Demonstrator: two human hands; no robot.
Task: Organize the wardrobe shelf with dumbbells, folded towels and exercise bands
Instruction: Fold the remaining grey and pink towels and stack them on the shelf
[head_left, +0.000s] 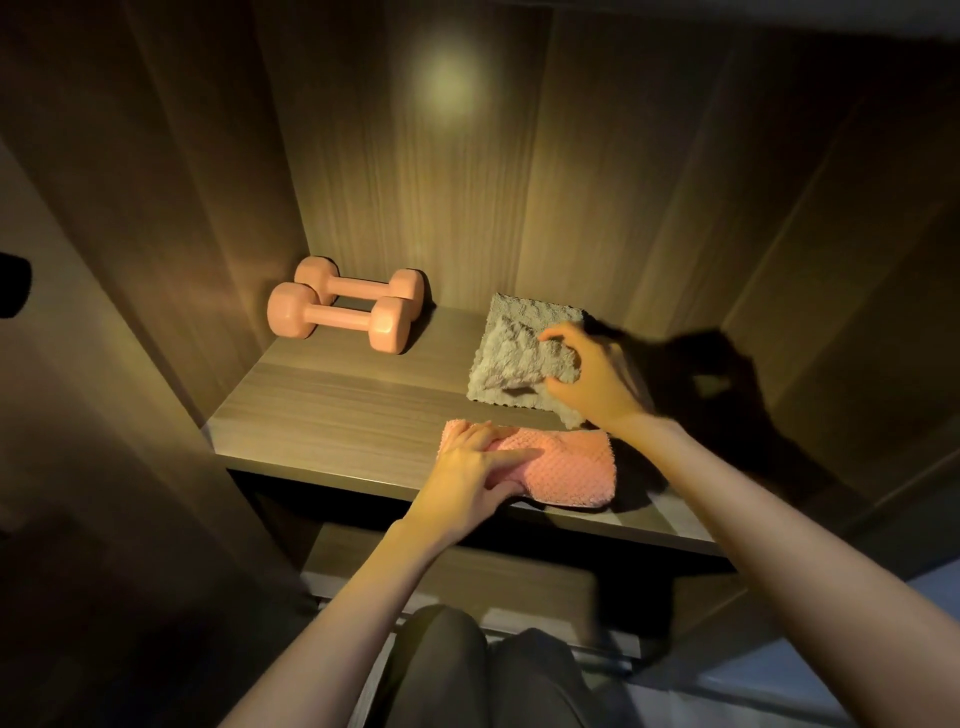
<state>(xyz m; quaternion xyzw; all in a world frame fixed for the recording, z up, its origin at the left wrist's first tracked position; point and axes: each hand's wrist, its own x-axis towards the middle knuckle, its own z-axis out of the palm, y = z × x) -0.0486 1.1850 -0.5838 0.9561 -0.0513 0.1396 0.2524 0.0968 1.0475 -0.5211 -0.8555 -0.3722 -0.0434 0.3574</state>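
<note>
On wardrobe shelf (337, 408) | grey towel (511, 358): rear right, half folded, just behind pink towel | pink towel (569, 467): folded, long axis left-right along front edge | dumbbells (340, 316): paired, rear left, well apart from towels | right hand (589, 376): nearer grey towel, pinches its raised fold | left hand (475, 470): fingers flat, presses pink towel.

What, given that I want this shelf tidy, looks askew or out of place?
The gray towel sits skewed at the right of the shelf, its top layer crumpled where the right hand pinches it. The pink towel under the left hand and the two dumbbells look orderly.
</note>
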